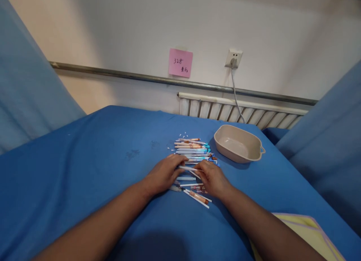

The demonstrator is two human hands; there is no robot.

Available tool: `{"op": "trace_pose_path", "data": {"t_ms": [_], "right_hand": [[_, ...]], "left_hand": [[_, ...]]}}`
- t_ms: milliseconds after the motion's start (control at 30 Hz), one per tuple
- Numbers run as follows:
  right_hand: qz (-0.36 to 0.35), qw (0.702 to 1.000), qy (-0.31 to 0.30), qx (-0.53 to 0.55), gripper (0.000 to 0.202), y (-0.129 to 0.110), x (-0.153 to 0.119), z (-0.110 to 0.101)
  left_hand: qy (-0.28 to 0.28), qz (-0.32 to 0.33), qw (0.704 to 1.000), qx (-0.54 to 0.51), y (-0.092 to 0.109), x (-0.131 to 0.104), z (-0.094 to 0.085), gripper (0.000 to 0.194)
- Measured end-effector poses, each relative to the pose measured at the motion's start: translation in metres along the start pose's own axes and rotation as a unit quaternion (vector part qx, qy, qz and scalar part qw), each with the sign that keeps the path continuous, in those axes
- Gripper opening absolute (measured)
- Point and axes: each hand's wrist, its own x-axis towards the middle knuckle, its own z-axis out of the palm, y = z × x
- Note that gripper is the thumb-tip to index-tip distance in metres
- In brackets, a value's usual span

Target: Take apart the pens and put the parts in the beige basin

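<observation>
Closest in, an orange pen barrel (198, 196) lies beside slim white sticks (201, 202) on blue cloth (98, 152). Just beyond, the left hand (165, 174) and right hand (213, 178) both have a pinching grip on one thin white rod (190, 168)! Behind: rowed pens (191, 151), beige basin (238, 142) to their right, pink note (180, 62) on the wall (126, 35).

White stick (189, 168) part-hidden by right hand (213, 179); yellow item (306, 228) cut off below.
</observation>
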Motion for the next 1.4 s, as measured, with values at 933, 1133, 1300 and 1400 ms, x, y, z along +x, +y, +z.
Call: {"op": "trace_pose_path", "data": {"t_ms": [933,1133,1300,1400], "right_hand": [[-0.015,1.0,0.006,-0.008,0.01,0.0013,-0.0013,-0.0002],[-0.021,1.0,0.006,-0.005,0.009,0.0015,-0.0015,-0.0003],[-0.018,1.0,0.007,-0.007,0.01,0.0012,-0.0017,0.0],[-0.022,1.0,0.011,-0.002,0.011,0.0013,-0.002,-0.0011]], "left_hand": [[0.018,0.008,1.0,0.012,-0.004,0.0004,0.0049,0.041],[-0.007,-0.009,0.999,0.032,-0.0038,0.0013,0.0038,0.031],[0.004,0.025,1.0,0.017,-0.0011,0.0002,0.004,0.038],[-0.005,0.039,0.999,0.027,0.0,-0.0001,0.005,0.032]]}}
